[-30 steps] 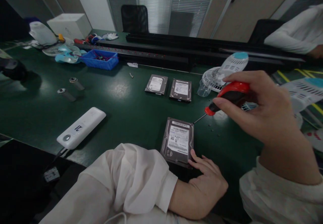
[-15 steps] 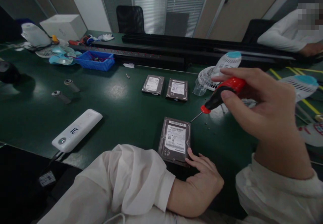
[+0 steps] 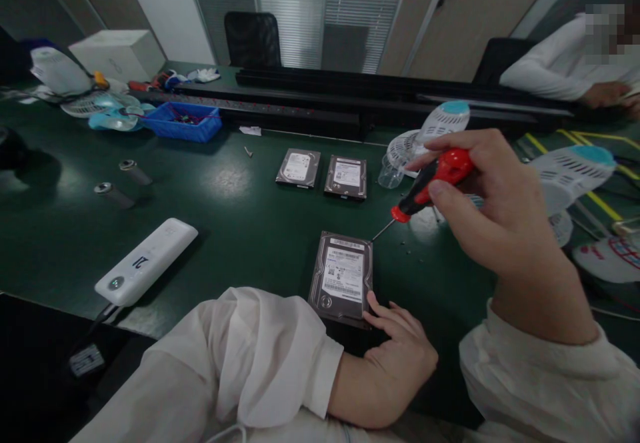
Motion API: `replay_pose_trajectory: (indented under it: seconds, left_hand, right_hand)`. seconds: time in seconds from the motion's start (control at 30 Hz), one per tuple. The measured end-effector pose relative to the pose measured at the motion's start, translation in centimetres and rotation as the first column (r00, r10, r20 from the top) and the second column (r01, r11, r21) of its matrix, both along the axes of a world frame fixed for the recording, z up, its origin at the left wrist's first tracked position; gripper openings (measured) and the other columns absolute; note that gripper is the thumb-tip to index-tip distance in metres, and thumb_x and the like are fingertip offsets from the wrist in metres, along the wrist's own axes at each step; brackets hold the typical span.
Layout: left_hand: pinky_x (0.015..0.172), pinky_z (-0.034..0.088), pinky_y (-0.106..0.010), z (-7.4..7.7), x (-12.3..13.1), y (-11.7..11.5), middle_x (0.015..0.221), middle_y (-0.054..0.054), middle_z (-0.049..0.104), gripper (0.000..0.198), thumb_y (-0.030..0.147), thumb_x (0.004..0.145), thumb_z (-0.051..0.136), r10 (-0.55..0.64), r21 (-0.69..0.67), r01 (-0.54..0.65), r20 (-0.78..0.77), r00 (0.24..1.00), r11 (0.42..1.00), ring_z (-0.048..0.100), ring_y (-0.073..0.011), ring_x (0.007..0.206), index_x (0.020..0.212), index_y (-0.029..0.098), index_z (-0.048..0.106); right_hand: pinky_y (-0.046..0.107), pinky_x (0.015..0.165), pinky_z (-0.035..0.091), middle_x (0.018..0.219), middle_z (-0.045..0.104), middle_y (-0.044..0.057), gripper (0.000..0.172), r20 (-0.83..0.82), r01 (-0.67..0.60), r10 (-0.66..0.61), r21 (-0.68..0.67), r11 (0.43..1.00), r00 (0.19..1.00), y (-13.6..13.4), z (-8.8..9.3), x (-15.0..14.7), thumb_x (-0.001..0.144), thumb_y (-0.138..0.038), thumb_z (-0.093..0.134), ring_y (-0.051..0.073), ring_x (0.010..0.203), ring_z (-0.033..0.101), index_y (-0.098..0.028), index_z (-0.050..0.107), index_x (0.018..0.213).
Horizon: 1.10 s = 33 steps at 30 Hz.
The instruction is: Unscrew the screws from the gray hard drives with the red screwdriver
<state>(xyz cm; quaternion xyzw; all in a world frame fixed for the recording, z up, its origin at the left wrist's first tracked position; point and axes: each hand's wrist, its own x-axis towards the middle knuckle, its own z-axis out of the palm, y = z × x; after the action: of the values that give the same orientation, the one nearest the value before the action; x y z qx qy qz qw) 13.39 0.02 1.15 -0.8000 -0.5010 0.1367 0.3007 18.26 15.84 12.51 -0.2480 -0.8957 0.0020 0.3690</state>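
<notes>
A hard drive (image 3: 341,276) lies label-up on the green table near me. My left hand (image 3: 397,350) rests on the table with its fingertips against the drive's near right corner, fingers loosely apart. My right hand (image 3: 493,203) is closed around the red and black handle of a screwdriver (image 3: 430,183). The screwdriver's thin tip points down to the drive's far right corner. Tiny screws (image 3: 407,248) lie on the table just right of the drive.
Two more hard drives (image 3: 298,167) (image 3: 346,177) lie further back. A white power bank (image 3: 146,262) sits at the left, with two metal cylinders (image 3: 114,194) beyond it. A blue bin (image 3: 183,120), small fans (image 3: 430,138) and another person's sleeve (image 3: 555,70) ring the table.
The view has drifted slightly, shifting everything a little left. My right hand with the screwdriver stays at the drive's far right corner; my left hand has not moved off the drive.
</notes>
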Motion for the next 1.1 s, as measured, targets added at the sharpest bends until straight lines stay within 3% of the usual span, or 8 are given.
replay_pose_trajectory:
  seconds: [0.17, 0.37, 0.43, 0.6, 0.7, 0.8, 0.9, 1.1]
  left_hand:
    - [0.051, 0.064, -0.03, -0.2, 0.1, -0.1, 0.081, -0.018, 0.077, 0.027, 0.007, 0.093, 0.05, 0.011, 0.015, -0.011, -0.001, 1.0, 1.0, 0.078, -0.032, 0.072, 0.102, 0.0, 0.074]
    - [0.052, 0.065, -0.031, -0.7, 0.3, -0.2, 0.082, -0.018, 0.077, 0.026, 0.008, 0.092, 0.052, 0.021, 0.019, -0.021, 0.014, 1.0, 1.0, 0.078, -0.0334, 0.076, 0.104, 0.0, 0.074]
    - [0.051, 0.065, -0.032, -0.9, 0.4, -0.1, 0.082, -0.018, 0.077, 0.025, 0.009, 0.092, 0.054, 0.023, 0.029, -0.024, 0.029, 0.999, 0.999, 0.078, -0.0338, 0.075, 0.103, 0.0, 0.074]
    - [0.052, 0.065, -0.033, -1.4, 0.8, -0.2, 0.081, -0.019, 0.077, 0.027, 0.009, 0.091, 0.052, 0.056, 0.059, -0.061, 0.079, 0.995, 0.996, 0.078, -0.0344, 0.077, 0.102, 0.0, 0.075]
    - [0.052, 0.065, -0.034, -1.5, 0.9, -0.2, 0.081, -0.019, 0.077, 0.027, 0.01, 0.092, 0.052, 0.054, 0.04, -0.057, 0.075, 0.996, 0.998, 0.078, -0.0355, 0.078, 0.102, 0.0, 0.075]
    - [0.052, 0.065, -0.036, -1.6, 0.8, -0.2, 0.083, -0.02, 0.076, 0.025, 0.012, 0.091, 0.056, 0.036, 0.035, -0.038, 0.042, 0.998, 0.999, 0.078, -0.0365, 0.078, 0.104, 0.0, 0.074]
    - [0.052, 0.065, -0.036, -1.7, 0.6, -0.3, 0.083, -0.019, 0.076, 0.024, 0.013, 0.091, 0.058, 0.033, 0.066, -0.035, 0.029, 0.999, 0.997, 0.078, -0.0359, 0.078, 0.103, 0.0, 0.074]
    - [0.051, 0.065, -0.035, -1.4, 0.7, -0.1, 0.078, -0.018, 0.076, 0.024, 0.013, 0.09, 0.057, 0.045, 0.078, -0.05, 0.067, 0.997, 0.996, 0.078, -0.0359, 0.076, 0.099, 0.0, 0.075]
  right_hand:
    - [0.027, 0.059, 0.044, 0.094, 0.068, 0.001, 0.034, -0.004, 0.042, -0.042, 0.124, 0.991, 0.999, 0.1, -0.1, -0.3, 0.089, -0.039, 0.064, 0.012, 0.064, 0.058, -0.02, 0.06, 0.118]
    - [0.033, 0.071, 0.051, 0.109, 0.067, 0.006, 0.038, 0.008, -0.041, 0.042, -0.036, 0.998, 0.999, -0.2, 0.1, -0.1, 0.083, -0.023, 0.056, 0.018, 0.087, 0.064, -0.018, 0.058, 0.121]
    - [0.031, 0.07, 0.051, 0.109, 0.067, 0.005, 0.039, -0.016, -0.048, 0.047, -0.052, 0.997, 0.999, -0.3, 0.2, -0.1, 0.082, -0.02, 0.056, 0.017, 0.085, 0.064, -0.019, 0.059, 0.121]
    - [0.029, 0.062, 0.045, 0.087, 0.064, 0.002, 0.036, 0.033, 0.047, -0.051, 0.114, 0.992, 0.998, -0.1, 0.1, -0.2, 0.087, -0.037, 0.065, 0.013, 0.066, 0.058, -0.015, 0.062, 0.116]
    - [0.034, 0.073, 0.051, 0.103, 0.066, 0.009, 0.039, 0.049, 0.056, -0.06, 0.096, 0.994, 0.997, 0.0, 0.1, -0.3, 0.087, -0.034, 0.062, 0.02, 0.086, 0.065, -0.013, 0.058, 0.12]
    - [0.042, 0.089, 0.054, 0.12, 0.063, 0.013, 0.045, 0.051, -0.012, 0.011, 0.025, 1.0, 0.999, -0.1, 0.1, -0.2, 0.081, -0.021, 0.057, 0.026, 0.107, 0.064, -0.013, 0.055, 0.125]
    - [0.041, 0.084, 0.056, 0.119, 0.066, 0.009, 0.048, 0.02, -0.034, 0.034, -0.015, 0.999, 0.999, -0.2, 0.0, -0.1, 0.082, -0.021, 0.058, 0.022, 0.096, 0.066, -0.019, 0.053, 0.13]
    - [0.036, 0.079, 0.056, 0.109, 0.069, 0.006, 0.039, 0.005, -0.015, 0.014, 0.103, 0.995, 1.0, 0.1, -0.2, -0.2, 0.085, -0.031, 0.068, 0.02, 0.089, 0.069, -0.019, 0.057, 0.121]
